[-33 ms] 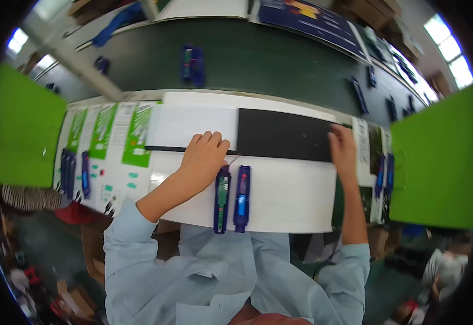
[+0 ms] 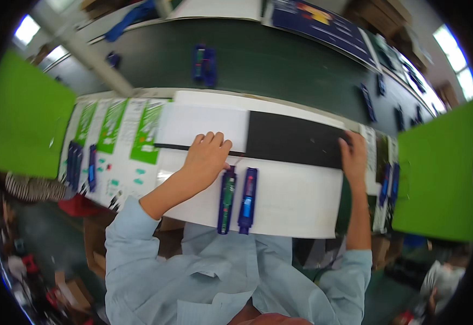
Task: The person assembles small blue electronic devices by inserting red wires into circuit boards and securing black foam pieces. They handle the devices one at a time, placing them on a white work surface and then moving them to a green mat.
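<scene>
My left hand (image 2: 208, 156) rests over the lower edge of a white panel (image 2: 201, 125), its fingers curled and its thumb bent down by the top of a slim dark-blue casing half (image 2: 226, 200) with a green circuit board. Whatever lies under those fingers is hidden. A thin reddish wire (image 2: 238, 161) rises from the casing's top beside the thumb. To the right lies a second blue casing half (image 2: 248, 200) with a bright blue part inside. My right hand (image 2: 354, 156) is at the right end of a black panel (image 2: 296, 138), its thumb and fingers bent and apart.
Green upright panels (image 2: 22, 119) (image 2: 437, 173) flank the white work board (image 2: 296, 206). Several blue casings (image 2: 75, 162) and small green pieces lie at the left; more casings (image 2: 389, 181) lie at the right. Beyond is a dark green bench (image 2: 280, 65) with further casings.
The whole view has shifted and tilted slightly. My right hand has come down a little at the black panel's end. My left hand stays in the same place by the casing.
</scene>
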Demonstrator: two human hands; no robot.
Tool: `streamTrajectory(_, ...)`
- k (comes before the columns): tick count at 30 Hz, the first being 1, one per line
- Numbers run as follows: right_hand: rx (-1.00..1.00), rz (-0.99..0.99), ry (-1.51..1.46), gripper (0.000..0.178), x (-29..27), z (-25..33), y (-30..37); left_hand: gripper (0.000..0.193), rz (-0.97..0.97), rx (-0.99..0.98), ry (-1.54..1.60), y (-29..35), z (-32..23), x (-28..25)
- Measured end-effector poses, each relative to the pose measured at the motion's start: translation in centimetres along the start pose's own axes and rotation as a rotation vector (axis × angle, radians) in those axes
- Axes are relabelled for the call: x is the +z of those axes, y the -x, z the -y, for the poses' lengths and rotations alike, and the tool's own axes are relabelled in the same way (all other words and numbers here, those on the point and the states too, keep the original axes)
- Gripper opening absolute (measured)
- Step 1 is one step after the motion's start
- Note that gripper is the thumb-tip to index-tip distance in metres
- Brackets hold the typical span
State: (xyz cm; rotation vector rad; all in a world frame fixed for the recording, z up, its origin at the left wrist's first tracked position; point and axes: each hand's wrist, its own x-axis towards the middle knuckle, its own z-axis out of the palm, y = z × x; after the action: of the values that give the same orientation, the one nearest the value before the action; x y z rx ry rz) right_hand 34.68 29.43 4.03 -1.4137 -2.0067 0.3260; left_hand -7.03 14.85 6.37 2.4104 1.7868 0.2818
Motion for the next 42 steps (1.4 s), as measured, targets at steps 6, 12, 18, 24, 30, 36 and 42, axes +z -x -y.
streamTrajectory(6,0.053,0.078,0.198,0.049,1.9,-5.4,4.3,0.019,-0.090,0.108,0.090,0.9,6.2,1.8)
streamTrajectory(12,0.019,-0.045,0.141,0.042,2.7,-3.2,5.5,0.018,-0.251,0.147,0.025,0.8,5.4,-5.2)
streamTrajectory(18,-0.080,0.086,0.132,0.051,7.2,5.6,4.4,0.026,0.033,-0.127,-0.118,8.0,12.7,-2.2)
streamTrajectory(24,0.050,0.248,-0.199,0.039,3.9,1.3,-1.2,0.027,-0.170,0.178,0.183,-2.4,3.0,-1.3)
streamTrajectory(30,0.149,0.570,-0.298,0.032,4.7,-1.0,-5.7,0.048,0.032,0.429,0.374,-14.2,-6.1,7.4)
streamTrajectory(36,0.154,0.740,-0.221,0.025,5.7,-1.9,-8.6,0.058,0.118,0.402,0.310,-15.1,-6.3,9.0)
streamTrajectory(42,0.159,0.694,-0.160,0.023,5.9,-1.6,-8.3,0.056,0.090,0.381,0.341,-14.8,-6.2,9.1)
